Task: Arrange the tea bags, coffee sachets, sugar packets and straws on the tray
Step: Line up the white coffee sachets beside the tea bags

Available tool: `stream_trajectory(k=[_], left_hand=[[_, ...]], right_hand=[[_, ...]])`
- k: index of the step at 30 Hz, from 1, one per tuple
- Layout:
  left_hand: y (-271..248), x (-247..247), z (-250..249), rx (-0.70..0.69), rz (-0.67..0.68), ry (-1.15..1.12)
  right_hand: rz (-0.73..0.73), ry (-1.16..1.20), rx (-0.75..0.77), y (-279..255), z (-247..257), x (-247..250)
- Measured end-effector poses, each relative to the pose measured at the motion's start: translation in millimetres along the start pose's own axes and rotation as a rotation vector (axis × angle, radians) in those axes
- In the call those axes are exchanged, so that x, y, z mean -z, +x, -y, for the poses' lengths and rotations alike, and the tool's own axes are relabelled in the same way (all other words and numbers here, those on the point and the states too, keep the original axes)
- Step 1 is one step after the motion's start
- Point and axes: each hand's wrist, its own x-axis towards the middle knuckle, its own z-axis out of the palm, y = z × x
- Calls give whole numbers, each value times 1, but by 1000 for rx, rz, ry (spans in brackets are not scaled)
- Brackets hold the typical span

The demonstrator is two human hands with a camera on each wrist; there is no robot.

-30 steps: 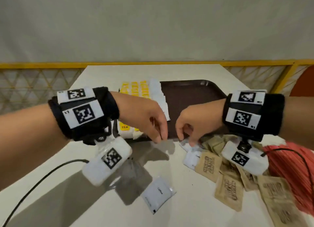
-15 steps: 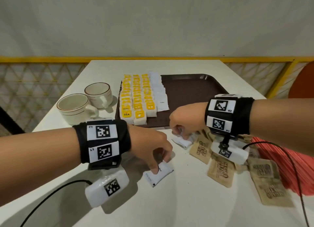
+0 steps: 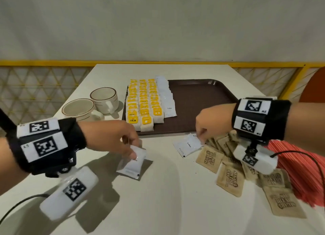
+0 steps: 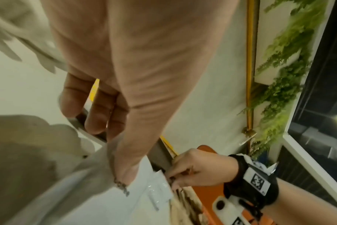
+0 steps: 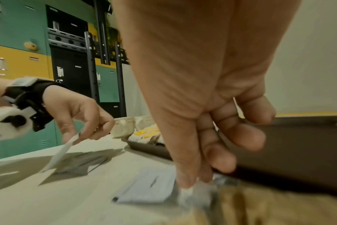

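A brown tray [image 3: 202, 102] holds three rows of yellow-labelled tea bags [image 3: 142, 104] and one row of white coffee sachets [image 3: 166, 97] along its left side. My left hand [image 3: 132, 154] pinches a white coffee sachet [image 3: 131, 166] and holds it tilted, one end off the table; the right wrist view shows this sachet [image 5: 61, 152] too. My right hand [image 3: 200, 139] pinches the corner of another coffee sachet [image 3: 187, 146] in front of the tray, thumb and forefinger [image 5: 188, 182] meeting on it. Brown sugar packets [image 3: 230, 175] and red straws [image 3: 302, 173] lie at the right.
Two cream cups [image 3: 105, 99] [image 3: 79, 109] stand left of the tray. The white table [image 3: 158, 208] ends at a yellow railing [image 3: 52, 63] and a wall. Cables run from both wrist cameras across the table.
My left hand came back from the tray's front edge to the loose sachet near me, took hold of it and tipped it up. My right hand stayed at the sachets beside the sugar pile.
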Motion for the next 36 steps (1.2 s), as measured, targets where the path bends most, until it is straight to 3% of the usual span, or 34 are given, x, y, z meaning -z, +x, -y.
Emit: stream_trajectory(k=[4,10,15,19,30,33,36], left_hand=[[-1,-22,5,20,-17,230],[4,-28,-1,16,-13,308],[7,-27,1,75,-17,268],[7,-26,0,87,-34,243],[7,-26,3,147,-62,57],[7,-27,5,155,-66,19],[8,-26,5,159,-59,-24]], right_hand=[[-76,84,-23,6,14,-8],[-215,178,-62,6,32,-3],[-210,162,-9,4,63,-13],[-274,298,55,10,79,-15],[-374,535,-14,7,56,24],[-279,589,47,12,67,20],[-211,460,69,27,86,7]])
